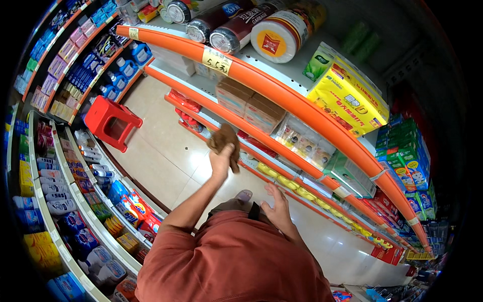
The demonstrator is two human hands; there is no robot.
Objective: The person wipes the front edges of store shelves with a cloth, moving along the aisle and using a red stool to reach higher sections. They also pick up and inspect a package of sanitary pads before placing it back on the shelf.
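Observation:
A bunched brown cloth (225,141) is gripped in my left hand (222,160), in front of the shelf edges at the middle of the view. My right hand (277,204) is held near my waist with its fingers apart and nothing in it, beside the lower shelves. Above and to the right runs the orange front rail (271,90) of a shop shelf, with a handwritten price tag (217,61). On that shelf lie rolls of garbage bags (232,36), a large white-ended roll (275,39) and a yellow tissue pack (349,100).
A red plastic stool (113,122) stands on the tiled floor (162,151) at the upper left. Curved-looking shelves with bottles (60,205) and detergent packs (139,211) line the left side. Brown cartons (249,102) and yellow packs (288,183) fill lower shelves on the right.

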